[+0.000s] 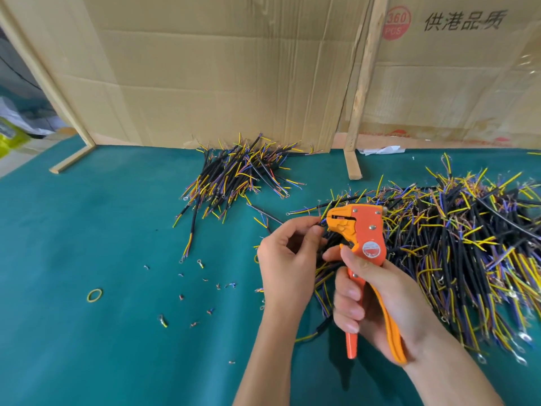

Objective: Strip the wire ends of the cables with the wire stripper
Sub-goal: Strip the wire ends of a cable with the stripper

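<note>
An orange wire stripper (369, 230) is held upright over the teal table by my right hand (374, 300), whose fingers curl round both handles. Its jaws point left. My left hand (285, 259) pinches a black cable (329, 240) and holds its thin coloured wire ends at the jaws. A large heap of black cables (462, 238) with yellow, blue and brown wire ends lies at the right. A smaller heap of cables (234, 174) lies at the back centre.
Cut-off wire scraps and ring terminals (202, 279) are scattered on the teal mat (102, 230) left of my hands, with a yellow rubber band (94, 295) further left. Cardboard sheets (219, 68) and wooden slats (361, 83) wall off the back.
</note>
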